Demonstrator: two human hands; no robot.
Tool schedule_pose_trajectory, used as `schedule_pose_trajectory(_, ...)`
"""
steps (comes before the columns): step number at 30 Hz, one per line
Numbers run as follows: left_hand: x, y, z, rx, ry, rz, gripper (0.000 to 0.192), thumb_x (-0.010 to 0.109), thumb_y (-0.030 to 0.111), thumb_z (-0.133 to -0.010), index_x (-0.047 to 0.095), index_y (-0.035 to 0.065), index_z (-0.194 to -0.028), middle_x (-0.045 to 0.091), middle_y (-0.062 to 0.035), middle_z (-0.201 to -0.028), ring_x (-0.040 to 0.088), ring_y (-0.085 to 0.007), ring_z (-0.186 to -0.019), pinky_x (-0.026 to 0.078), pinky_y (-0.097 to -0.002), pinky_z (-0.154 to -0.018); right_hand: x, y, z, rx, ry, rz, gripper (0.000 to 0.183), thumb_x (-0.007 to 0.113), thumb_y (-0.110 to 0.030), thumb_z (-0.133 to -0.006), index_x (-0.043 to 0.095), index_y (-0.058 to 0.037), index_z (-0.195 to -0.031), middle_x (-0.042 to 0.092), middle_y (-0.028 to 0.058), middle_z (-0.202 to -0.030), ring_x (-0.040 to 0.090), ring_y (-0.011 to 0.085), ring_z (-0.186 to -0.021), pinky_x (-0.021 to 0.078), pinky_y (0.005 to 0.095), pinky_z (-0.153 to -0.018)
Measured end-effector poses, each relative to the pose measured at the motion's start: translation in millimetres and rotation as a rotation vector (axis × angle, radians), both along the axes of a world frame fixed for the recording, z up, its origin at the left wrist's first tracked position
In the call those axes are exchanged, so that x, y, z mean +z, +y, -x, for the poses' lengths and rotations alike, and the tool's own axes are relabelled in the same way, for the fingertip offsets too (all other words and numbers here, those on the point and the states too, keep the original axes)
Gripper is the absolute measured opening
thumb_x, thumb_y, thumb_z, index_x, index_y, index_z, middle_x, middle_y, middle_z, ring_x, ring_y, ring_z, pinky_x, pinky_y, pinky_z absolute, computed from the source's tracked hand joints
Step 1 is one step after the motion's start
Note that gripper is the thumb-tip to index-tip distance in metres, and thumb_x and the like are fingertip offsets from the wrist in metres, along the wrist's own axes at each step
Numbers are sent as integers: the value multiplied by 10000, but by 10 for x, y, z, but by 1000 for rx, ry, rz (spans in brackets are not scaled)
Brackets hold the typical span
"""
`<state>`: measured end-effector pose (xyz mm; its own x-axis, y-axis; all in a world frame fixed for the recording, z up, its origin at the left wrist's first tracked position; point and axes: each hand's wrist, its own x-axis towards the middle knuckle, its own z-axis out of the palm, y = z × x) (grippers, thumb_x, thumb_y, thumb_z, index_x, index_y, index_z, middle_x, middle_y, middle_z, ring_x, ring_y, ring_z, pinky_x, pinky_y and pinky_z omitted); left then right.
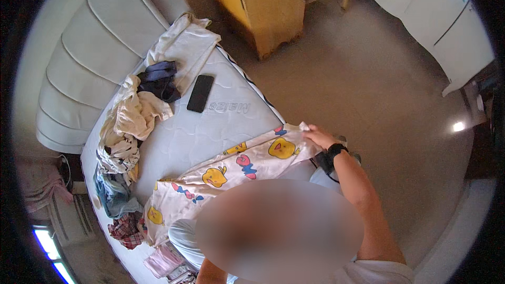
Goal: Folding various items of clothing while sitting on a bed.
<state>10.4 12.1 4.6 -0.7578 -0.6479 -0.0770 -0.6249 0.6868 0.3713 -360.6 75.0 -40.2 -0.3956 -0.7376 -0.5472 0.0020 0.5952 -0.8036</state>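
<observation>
A pale pink cloth (262, 154) with a print of yellow ducks lies stretched across the mattress (173, 154), reaching towards its right edge. Its upper right corner is pinched in my right hand (320, 138), with a black band (337, 150) around that wrist. Folds run along the cloth, and its lower left part lies loose near a plaid cloth (127, 232). My left hand is out of view; only part of the left forearm (212, 273) shows at the bottom, and a blurred oval covers the area beside it.
A black smartphone (200, 93) lies on the mattress. Along the padded headboard (94, 43) are heaped a dark garment (159, 81), cream garments (138, 120) and a blue denim item (114, 195). Folded pink cloth (162, 261) lies lower left. A wooden cabinet (274, 12) stands beyond the bed.
</observation>
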Motion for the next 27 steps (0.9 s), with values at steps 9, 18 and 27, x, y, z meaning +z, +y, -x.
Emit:
schedule_pose_trajectory(9, -186, -30, -21, -10, 153, -37, 267, 534, 31, -725, 583, 101, -978, 564, -109, -864, 534, -304, -822, 443, -421, -712, -1032, 103, 226, 20, -130, -77, 345, 591, -291, -798, 586, -29, -1023, 629, 82, -906, 578, 163, -784, 448, 277, -679)
schedule_pose_trajectory(18, -74, 0, -45, 40, 120, -36, 209, 552, 84, -771, 567, 111, -977, 557, -97, -878, 530, -307, -833, 441, -423, -700, 10, 14, -45, -113, -66, 15, 298, 601, -256, -788, 591, -16, -965, 621, 114, -916, 568, 198, -776, 441, 305, -661)
schedule_pose_trajectory(27, 261, 114, 119, 19, 270, -225, 366, 622, 92, -729, 535, 74, -1084, 537, -125, -1041, 500, -309, -981, 422, -405, -838, 1187, 226, -821, 200, 604, 342, 179, 607, -233, -774, 574, -58, -794, 558, 135, -633, 571, 314, -585, 456, 409, -608)
